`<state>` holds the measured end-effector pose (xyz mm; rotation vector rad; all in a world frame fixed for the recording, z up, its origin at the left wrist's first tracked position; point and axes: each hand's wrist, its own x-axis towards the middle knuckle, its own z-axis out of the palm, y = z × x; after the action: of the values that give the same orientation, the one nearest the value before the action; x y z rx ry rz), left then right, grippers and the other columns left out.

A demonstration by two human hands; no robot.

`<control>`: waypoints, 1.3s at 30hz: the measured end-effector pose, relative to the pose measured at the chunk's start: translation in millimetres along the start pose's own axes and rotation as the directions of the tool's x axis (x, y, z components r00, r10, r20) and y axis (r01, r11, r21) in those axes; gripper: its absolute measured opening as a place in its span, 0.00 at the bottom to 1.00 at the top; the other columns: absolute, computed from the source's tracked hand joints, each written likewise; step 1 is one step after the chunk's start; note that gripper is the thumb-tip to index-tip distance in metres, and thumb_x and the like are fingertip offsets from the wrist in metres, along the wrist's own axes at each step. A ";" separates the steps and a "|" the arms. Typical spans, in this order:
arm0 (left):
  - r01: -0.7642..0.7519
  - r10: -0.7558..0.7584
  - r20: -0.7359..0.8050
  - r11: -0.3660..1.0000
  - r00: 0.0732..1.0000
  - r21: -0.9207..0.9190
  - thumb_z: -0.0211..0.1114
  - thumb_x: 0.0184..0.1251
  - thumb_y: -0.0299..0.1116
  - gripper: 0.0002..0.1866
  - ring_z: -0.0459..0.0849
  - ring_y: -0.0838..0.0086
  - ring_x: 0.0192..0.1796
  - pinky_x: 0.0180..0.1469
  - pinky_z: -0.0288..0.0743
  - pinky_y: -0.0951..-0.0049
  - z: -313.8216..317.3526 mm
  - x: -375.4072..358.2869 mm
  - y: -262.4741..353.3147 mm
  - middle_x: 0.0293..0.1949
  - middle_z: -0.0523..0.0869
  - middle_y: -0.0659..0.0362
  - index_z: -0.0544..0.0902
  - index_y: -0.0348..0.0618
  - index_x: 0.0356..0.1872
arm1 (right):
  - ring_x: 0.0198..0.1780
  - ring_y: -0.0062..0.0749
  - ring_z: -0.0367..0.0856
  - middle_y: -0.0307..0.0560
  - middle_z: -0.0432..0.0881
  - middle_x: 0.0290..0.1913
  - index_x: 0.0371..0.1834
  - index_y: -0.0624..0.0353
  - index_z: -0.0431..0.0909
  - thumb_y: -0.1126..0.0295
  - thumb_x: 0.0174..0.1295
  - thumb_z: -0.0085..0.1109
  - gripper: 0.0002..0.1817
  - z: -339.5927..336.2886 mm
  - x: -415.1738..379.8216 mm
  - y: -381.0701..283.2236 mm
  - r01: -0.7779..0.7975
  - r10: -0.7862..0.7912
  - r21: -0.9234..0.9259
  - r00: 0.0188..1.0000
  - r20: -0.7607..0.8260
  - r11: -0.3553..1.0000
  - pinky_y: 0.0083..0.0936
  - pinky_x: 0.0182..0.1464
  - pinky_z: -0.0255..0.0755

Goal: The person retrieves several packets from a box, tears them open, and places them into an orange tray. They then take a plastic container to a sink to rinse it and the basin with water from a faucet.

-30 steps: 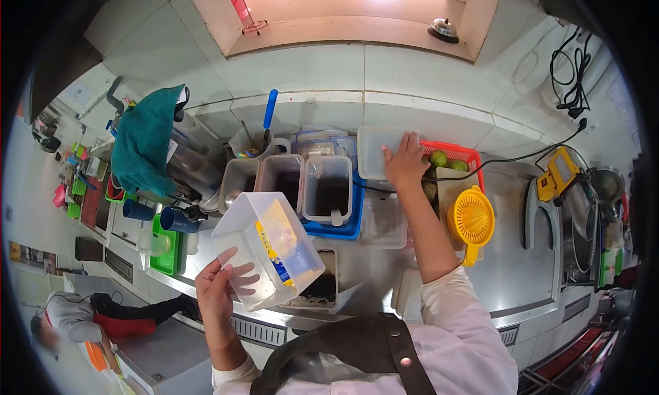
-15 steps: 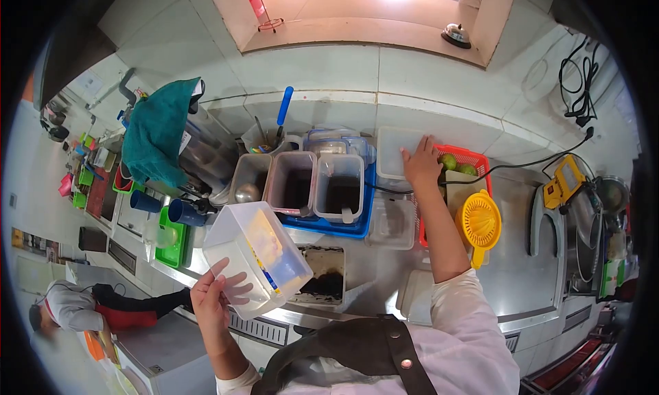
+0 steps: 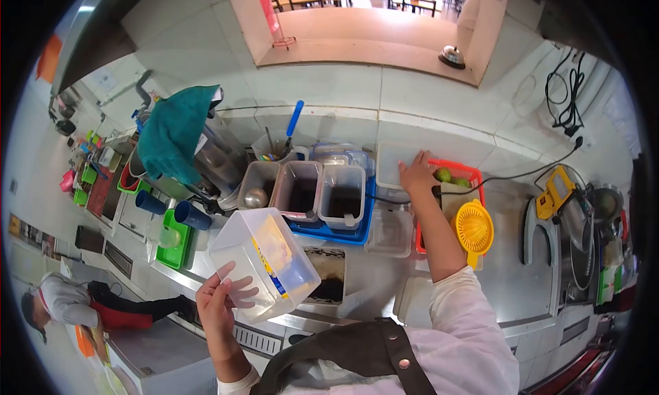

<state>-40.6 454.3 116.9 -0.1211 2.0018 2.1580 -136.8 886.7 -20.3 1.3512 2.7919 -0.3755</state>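
My left hand [image 3: 216, 306] grips a clear plastic container [image 3: 312, 285] by its near side, with fingers showing through the wall. The container is tilted above the counter's front edge, and a blue and yellow label shows on it. My right hand [image 3: 417, 175] reaches forward with fingers spread, touching the right edge of a translucent lid [image 3: 390, 163] near the wall. Beside that hand is a red basket [image 3: 473, 175] with green limes [image 3: 444, 175]. A yellow citrus juicer [image 3: 473, 227] lies over the basket's near part.
Plastic bins of dark contents [image 3: 342, 196] stand in a blue tray [image 3: 357, 236]. A green cloth [image 3: 177, 131] drapes over equipment at left. A black cable [image 3: 508, 177] crosses above the basket. Another person [image 3: 68, 299] bends over a surface at lower left.
The view has tilted up slightly, showing more of the room beyond the opening. My left hand still holds the container, and my right hand stays at the lid's edge.
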 end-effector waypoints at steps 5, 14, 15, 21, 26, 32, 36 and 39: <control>0.013 -0.012 -0.059 1.000 0.998 0.012 0.47 0.56 0.26 0.20 0.83 0.58 0.27 0.20 0.79 0.74 -18.8 -19.4 2.6 0.31 0.81 0.41 0.70 0.27 0.50 | 0.67 0.61 0.41 0.45 0.40 0.70 0.67 0.43 0.46 0.39 0.56 0.36 0.38 -14.1 5.1 -13.6 0.091 -0.091 0.011 0.995 -0.048 0.996 0.67 0.58 0.42; 0.077 -0.076 -0.262 0.997 0.962 -0.007 0.47 0.59 0.27 0.18 0.83 0.61 0.28 0.23 0.79 0.72 -56.5 -35.4 -20.7 0.32 0.82 0.43 0.70 0.30 0.51 | 0.68 0.62 0.36 0.41 0.41 0.70 0.66 0.27 0.46 0.30 0.50 0.32 0.38 0.8 -13.8 -39.8 0.225 -0.229 -0.092 0.973 -0.036 0.970 0.71 0.57 0.36; 0.077 -0.079 -0.269 0.997 0.960 -0.019 0.46 0.61 0.27 0.18 0.83 0.60 0.28 0.23 0.79 0.72 -65.1 -35.2 -26.7 0.33 0.81 0.42 0.69 0.29 0.51 | 0.68 0.62 0.36 0.41 0.41 0.70 0.66 0.27 0.46 0.30 0.50 0.32 0.38 6.0 -13.3 -40.3 0.267 -0.269 -0.096 0.963 -0.008 0.959 0.71 0.57 0.36; 0.181 -0.117 -0.424 0.977 0.898 0.113 0.49 0.56 0.27 0.14 0.82 0.63 0.25 0.22 0.78 0.72 -120.3 -11.2 -75.0 0.26 0.80 0.48 0.75 0.27 0.40 | 0.67 0.59 0.41 0.42 0.45 0.69 0.65 0.32 0.51 0.39 0.57 0.32 0.32 13.6 -8.8 -38.3 0.246 -0.263 -0.139 0.957 -0.123 0.959 0.72 0.56 0.39; 0.143 0.012 -0.462 0.943 0.887 0.299 0.51 0.51 0.26 0.11 0.80 0.60 0.16 0.17 0.76 0.69 -162.0 48.5 -152.6 0.16 0.76 0.47 0.75 0.26 0.20 | 0.65 0.50 0.52 0.48 0.56 0.65 0.58 0.52 0.65 0.57 0.61 0.42 0.23 -9.2 -37.0 -39.6 0.542 -0.455 -0.067 0.624 -0.636 0.838 0.59 0.59 0.47; 0.019 0.357 -0.104 0.233 0.928 0.972 0.54 0.50 0.39 0.17 0.77 0.47 0.33 0.42 0.70 0.56 -238.5 144.3 -253.8 0.24 0.78 0.40 0.79 0.32 0.19 | 0.52 0.52 0.67 0.59 0.70 0.48 0.46 0.65 0.71 0.71 0.54 0.48 0.16 -118.9 -158.0 -94.3 0.958 -0.588 0.176 0.278 -0.759 0.225 0.35 0.55 0.61; -0.153 0.123 0.139 0.113 0.983 0.982 0.58 0.47 0.38 0.14 0.78 0.51 0.31 0.40 0.71 0.57 -253.6 177.2 -249.4 0.25 0.80 0.43 0.80 0.34 0.18 | 0.40 0.46 0.74 0.56 0.73 0.41 0.39 0.64 0.74 0.73 0.46 0.56 0.15 -173.8 -245.9 -145.5 0.999 -0.590 0.027 0.034 -0.807 0.020 0.31 0.40 0.71; 0.164 -0.054 -0.180 0.717 0.982 0.678 0.61 0.45 0.37 0.13 0.80 0.53 0.36 0.43 0.73 0.62 -257.1 193.3 -254.5 0.31 0.82 0.45 0.81 0.34 0.25 | 0.35 0.41 0.74 0.52 0.73 0.39 0.37 0.62 0.75 0.75 0.41 0.59 0.16 -204.8 -307.7 -197.9 0.939 -0.575 -0.304 -0.339 -0.744 -0.161 0.28 0.33 0.71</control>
<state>-197.9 232.4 -190.1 -0.2819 2.6640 1.2225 -79.5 576.9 256.3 -1.8623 3.7767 -0.5831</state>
